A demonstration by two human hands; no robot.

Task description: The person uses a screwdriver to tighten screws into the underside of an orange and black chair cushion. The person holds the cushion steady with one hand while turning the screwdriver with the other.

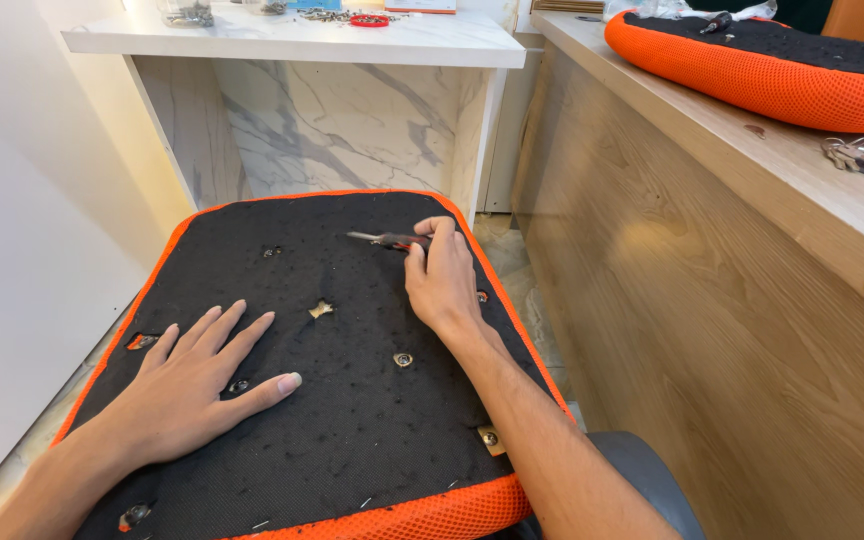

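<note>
Left hand (187, 385) lies flat, fingers spread, steadying the seat (352, 420) while right hand (442, 275) grips pliers (387, 239).

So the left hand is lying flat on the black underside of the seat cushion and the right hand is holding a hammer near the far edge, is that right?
Not quite. In the head view the right hand holds a small pair of pliers with red handles, not a hammer. The rest stands: the left hand lies flat on the black underside of the seat cushion, and the right hand works near the far edge.

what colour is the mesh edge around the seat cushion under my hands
Bright orange: the mesh edge rims the seat cushion's black underside, seen best in the head view.
</note>
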